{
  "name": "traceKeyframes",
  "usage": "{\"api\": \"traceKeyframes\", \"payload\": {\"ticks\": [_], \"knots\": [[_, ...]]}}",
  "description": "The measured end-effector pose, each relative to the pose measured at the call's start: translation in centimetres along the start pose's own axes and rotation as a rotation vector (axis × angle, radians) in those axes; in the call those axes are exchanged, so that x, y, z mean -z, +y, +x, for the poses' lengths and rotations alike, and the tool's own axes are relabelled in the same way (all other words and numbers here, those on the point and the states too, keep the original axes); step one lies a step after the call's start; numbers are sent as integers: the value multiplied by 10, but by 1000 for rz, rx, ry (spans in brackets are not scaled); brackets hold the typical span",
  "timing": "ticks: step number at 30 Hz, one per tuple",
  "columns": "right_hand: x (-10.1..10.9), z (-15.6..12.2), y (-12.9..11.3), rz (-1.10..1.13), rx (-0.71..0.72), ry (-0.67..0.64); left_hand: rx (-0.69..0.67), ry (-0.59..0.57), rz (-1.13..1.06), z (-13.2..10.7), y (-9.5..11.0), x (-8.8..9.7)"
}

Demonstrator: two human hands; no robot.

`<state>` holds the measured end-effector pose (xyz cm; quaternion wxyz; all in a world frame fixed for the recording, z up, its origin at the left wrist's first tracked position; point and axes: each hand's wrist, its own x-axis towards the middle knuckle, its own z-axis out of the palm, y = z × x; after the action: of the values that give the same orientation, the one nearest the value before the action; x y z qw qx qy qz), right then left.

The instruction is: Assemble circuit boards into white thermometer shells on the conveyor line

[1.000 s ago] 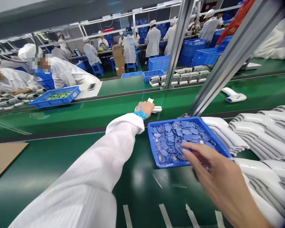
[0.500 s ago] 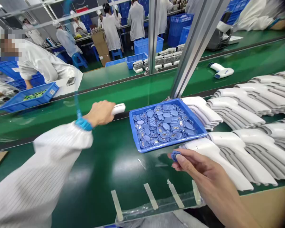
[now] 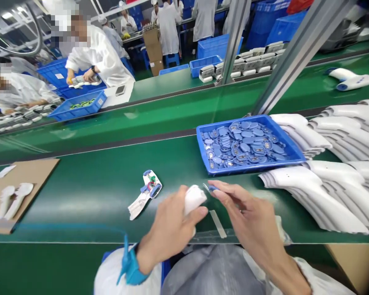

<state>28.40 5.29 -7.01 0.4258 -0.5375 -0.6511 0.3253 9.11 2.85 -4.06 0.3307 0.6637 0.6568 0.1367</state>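
Observation:
My left hand [image 3: 172, 217] is closed round a white plastic shell [image 3: 194, 198], much of it hidden by the fingers. Close by on its right, my right hand [image 3: 252, 217] pinches a small blue plastic part [image 3: 213, 188] between thumb and fingertips. The blue part is held right beside the shell's end; I cannot tell whether they touch. Left of my hands, a white half-shell [image 3: 141, 203] lies on the green bench, with blue pieces and coloured wires in it. Beyond my right hand stands a blue tray [image 3: 255, 167] heaped with similar blue parts.
Rows of stacked white shells [image 3: 313, 192] cover the right side. A brown board [image 3: 39, 180] with white pieces lies at left. A metal post [image 3: 298, 61] rises behind the tray. On the green belt beyond lies a white-and-blue device [image 3: 352, 80]. Co-workers in white coats stand across it.
My left hand has come back from the far side of the bench, holding the white shell, to meet my right hand. The view has turned left, bringing the half-shell and board into sight.

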Motion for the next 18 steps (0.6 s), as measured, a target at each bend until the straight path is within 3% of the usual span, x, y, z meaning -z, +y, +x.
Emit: {"api": "traceKeyframes", "payload": {"ticks": [4,10,18], "knots": [[-3,-5,-9,-74,245,-32,-41,-57,-163,1,8,-10],[11,-1,-11,-180,438,-16,-56,-133,-193,2,9,-5],[15,0,-14,-194,405,-23,-104,-168,-213,6,15,0]]}}
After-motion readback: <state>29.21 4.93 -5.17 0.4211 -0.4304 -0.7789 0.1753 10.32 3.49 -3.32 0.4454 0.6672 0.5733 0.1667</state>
